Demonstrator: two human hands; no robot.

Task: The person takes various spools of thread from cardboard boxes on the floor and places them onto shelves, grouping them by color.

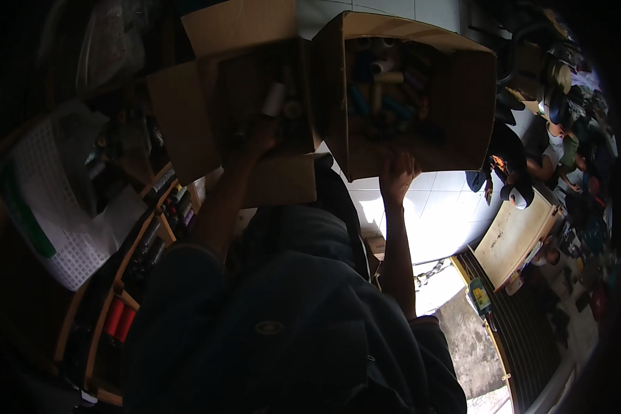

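Note:
Two open cardboard boxes stand side by side in front of me. My left hand [263,132] reaches down into the left box [181,117], close below a white thread spool [274,100]; its fingers are lost in shadow, so whether they hold anything does not show. At the near edge of the right box [472,103], my right hand [397,172] has its fingers curled over the cardboard. Inside that box lies a jumble of spools, among them a yellowish spool [389,77] and a teal spool [397,107]. Much of the left box's contents is too dark to make out.
To the left are a white perforated plastic basket [69,207] and a wooden shelf [121,272] holding red spools [119,319] and other things. White floor tiles [421,207] show beyond the right box. At the right are a pale board [514,238], other people and clutter.

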